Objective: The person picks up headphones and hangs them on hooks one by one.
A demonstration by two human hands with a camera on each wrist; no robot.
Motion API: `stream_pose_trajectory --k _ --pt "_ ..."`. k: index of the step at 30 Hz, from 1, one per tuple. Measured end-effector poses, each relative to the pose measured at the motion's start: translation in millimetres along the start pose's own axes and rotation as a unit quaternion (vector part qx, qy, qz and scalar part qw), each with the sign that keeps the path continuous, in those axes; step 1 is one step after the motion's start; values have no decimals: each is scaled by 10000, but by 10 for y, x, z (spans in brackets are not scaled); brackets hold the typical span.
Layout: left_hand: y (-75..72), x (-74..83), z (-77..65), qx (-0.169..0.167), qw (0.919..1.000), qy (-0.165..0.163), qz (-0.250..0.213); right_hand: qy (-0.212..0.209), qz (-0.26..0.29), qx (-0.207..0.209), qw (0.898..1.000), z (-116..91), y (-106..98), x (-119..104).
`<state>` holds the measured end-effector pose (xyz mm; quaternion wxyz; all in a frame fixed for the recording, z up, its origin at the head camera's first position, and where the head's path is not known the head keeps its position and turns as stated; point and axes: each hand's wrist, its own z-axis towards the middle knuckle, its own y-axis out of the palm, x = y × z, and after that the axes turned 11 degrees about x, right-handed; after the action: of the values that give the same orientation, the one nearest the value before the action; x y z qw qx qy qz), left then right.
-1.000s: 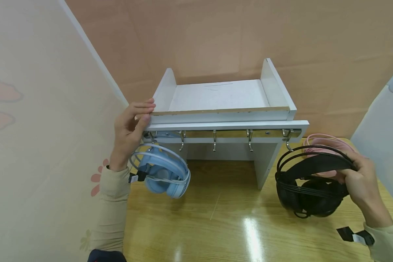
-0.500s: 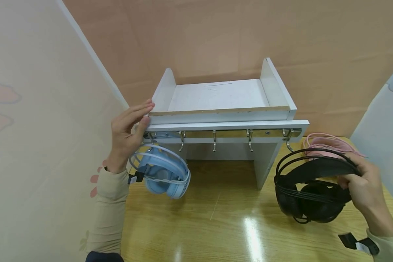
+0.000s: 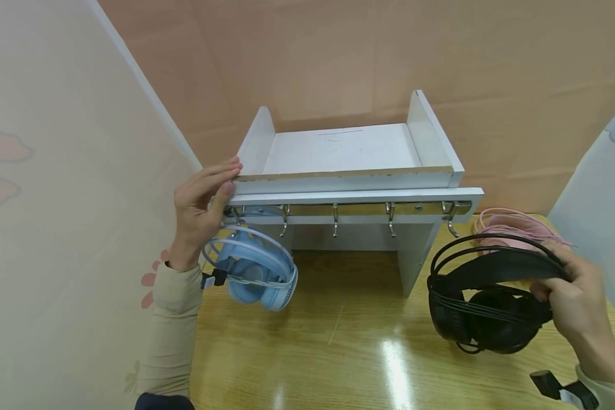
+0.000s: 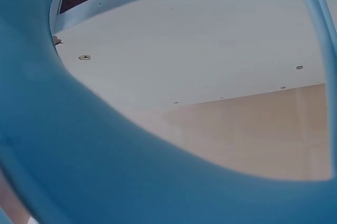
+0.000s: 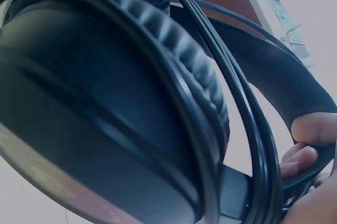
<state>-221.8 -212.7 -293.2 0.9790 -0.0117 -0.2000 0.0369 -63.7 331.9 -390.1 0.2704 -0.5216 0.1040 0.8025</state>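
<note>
In the head view a white shelf [image 3: 348, 182] has a row of metal hooks along its front. My left hand [image 3: 197, 205] holds its left end, fingers over the top and thumb at the front. Just below that hand, light blue headphones [image 3: 279, 291] hang from the leftmost hook; their blue band [image 4: 105, 150] fills much of the left wrist view. My right hand [image 3: 576, 302] grips the headband of black headphones [image 3: 512, 330], raised right of the shelf with the cable wound around them. Close up, the right wrist view shows a black ear cup [image 5: 95, 103] and curled fingers [image 5: 300, 161].
Pink headphones [image 3: 497, 222] with a looped cable lie behind the black pair, partly hidden. Several hooks, among them the rightmost hook [image 3: 450, 219], carry nothing. The shelf stands on a shiny wooden surface [image 3: 333, 347] between pale side walls [image 3: 77, 256].
My right hand has drifted slightly right and down with the black headphones. My left hand has shifted a little leftward on the shelf's end. The blue headphones hang as before.
</note>
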Motion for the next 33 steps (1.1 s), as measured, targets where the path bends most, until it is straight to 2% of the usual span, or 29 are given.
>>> stream_pose_trajectory --k 6,15,18,22,33 --pt "1 -3 -6 66 9999 -125 -91 179 805 56 9966 -43 -3 -50" --pt "6 -6 -10 147 9993 -213 -286 91 828 103 9965 -98 35 -151" --pt "10 5 -4 166 9991 -233 -328 -118 1021 -52 9947 -105 64 -173" --pt "22 8 -3 204 9989 -250 -347 -363 1537 -381 9867 -106 101 -192" --pt "22 22 0 224 9988 -276 -345 -436 2168 -636 9732 -157 196 -262"
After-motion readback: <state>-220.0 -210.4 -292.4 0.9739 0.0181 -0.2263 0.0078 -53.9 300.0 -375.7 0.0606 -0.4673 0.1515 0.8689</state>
